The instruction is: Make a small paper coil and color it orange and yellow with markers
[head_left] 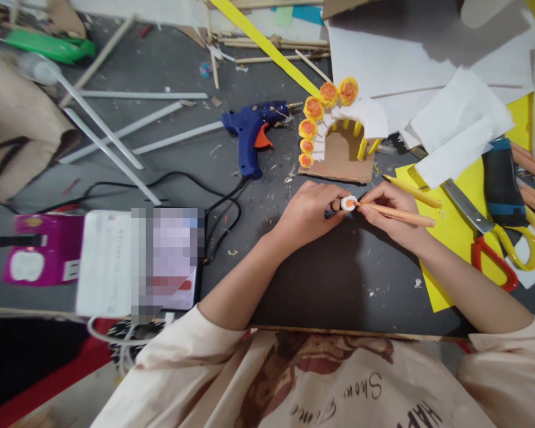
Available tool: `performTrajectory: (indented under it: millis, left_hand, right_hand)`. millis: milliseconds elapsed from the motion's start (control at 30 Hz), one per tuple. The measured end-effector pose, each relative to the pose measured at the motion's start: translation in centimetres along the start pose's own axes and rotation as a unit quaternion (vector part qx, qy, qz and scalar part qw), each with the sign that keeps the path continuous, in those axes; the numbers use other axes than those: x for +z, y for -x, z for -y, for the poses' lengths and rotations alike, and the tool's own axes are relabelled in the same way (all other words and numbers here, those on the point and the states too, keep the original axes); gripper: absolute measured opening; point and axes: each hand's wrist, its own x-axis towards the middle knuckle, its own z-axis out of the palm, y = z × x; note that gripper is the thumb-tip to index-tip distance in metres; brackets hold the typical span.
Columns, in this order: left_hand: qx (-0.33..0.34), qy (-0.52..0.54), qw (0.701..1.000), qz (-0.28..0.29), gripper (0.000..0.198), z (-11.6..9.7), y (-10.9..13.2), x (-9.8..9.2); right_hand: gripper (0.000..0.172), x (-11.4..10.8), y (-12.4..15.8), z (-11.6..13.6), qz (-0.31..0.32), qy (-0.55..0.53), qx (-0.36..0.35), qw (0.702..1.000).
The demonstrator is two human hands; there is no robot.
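My left hand [312,209] pinches a small round white piece [348,203] between thumb and fingers; orange colour covers part of its face. In my right hand [390,214] is an orange marker [403,216], its tip touching the orange patch on that piece. Just beyond my hands stands a small white arch [374,116] on a cardboard base [345,169]. Several yellow-and-orange round flowers [312,109] run up the arch's left side and over its top. A yellow marker [414,191] lies beside my right hand.
A blue glue gun [249,134] with its cable lies left of the arch. White sticks [111,142] are scattered farther left. A phone [176,255], white box [107,261] and purple case [44,249] sit at front left. Scissors [484,223] rest on yellow paper [446,285] at right.
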Motion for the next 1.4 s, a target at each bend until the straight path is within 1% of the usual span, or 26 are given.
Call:
performTrajectory:
  millis: [333,633,900,1167,1400]
  left_hand:
    - [0.016,0.003,1.0,-0.013,0.015,0.01,0.07,0.02]
    - [0.003,0.0,1.0,-0.004,0.016,-0.01,0.05,0.01]
    - [0.024,0.008,0.999,-0.029,0.013,0.09,0.11,0.15]
    - [0.01,0.001,1.0,-0.013,0.015,0.07,0.06,0.08]
    - [0.012,-0.002,1.0,-0.013,0.016,-0.11,0.08,0.02]
  right_hand:
    - [0.015,-0.03,0.0,-0.09,-0.002,0.002,-0.012,1.0]
    - [0.014,-0.12,-0.01,-0.05,0.002,0.006,-0.017,1.0]
    - [0.01,-0.07,0.05,0.02,0.006,0.02,-0.023,1.0]
    - [0.009,-0.06,-0.05,0.11,0.014,0.017,-0.023,0.999]
    - [0.01,0.08,0.12,0.53,0.026,0.028,-0.013,0.999]
